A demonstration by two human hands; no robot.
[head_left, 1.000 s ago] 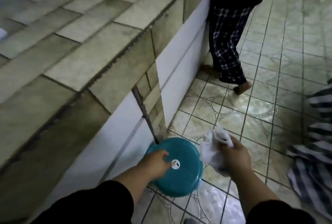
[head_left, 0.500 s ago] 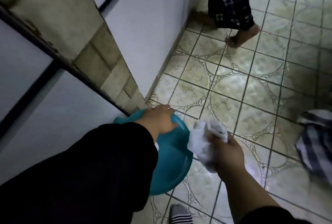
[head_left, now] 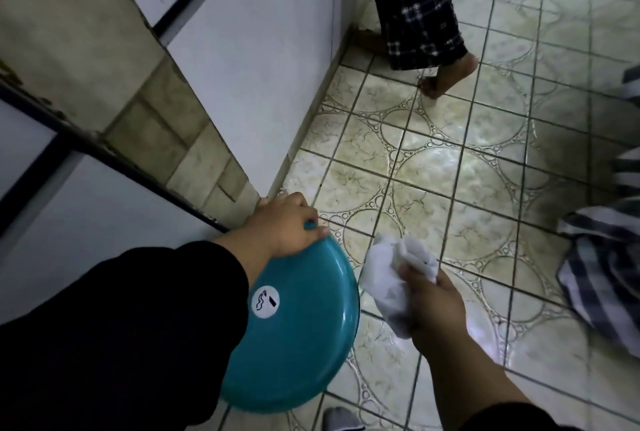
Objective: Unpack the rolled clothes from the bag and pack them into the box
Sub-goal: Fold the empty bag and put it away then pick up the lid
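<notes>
My left hand (head_left: 284,224) grips the far rim of a round teal lid (head_left: 298,333) with a white round sticker, low over the tiled floor beside the white cabinet. My right hand (head_left: 433,306) holds a crumpled white cloth or paper wad (head_left: 388,275) just right of the lid. A striped blue-and-white fabric bag (head_left: 602,278) lies on the floor at the right edge. No box is in view.
White cabinet doors (head_left: 256,60) under a tiled counter fill the left. A person in dark plaid trousers (head_left: 415,8) stands barefoot at the top, next to the cabinet. Patterned floor tiles (head_left: 450,167) spread between us. A striped sock toe (head_left: 341,420) shows at the bottom.
The view tipped downward and closer to the floor. My left hand shifted from the lid's top to its far rim, and the lid tilted up. My right hand keeps the white wad.
</notes>
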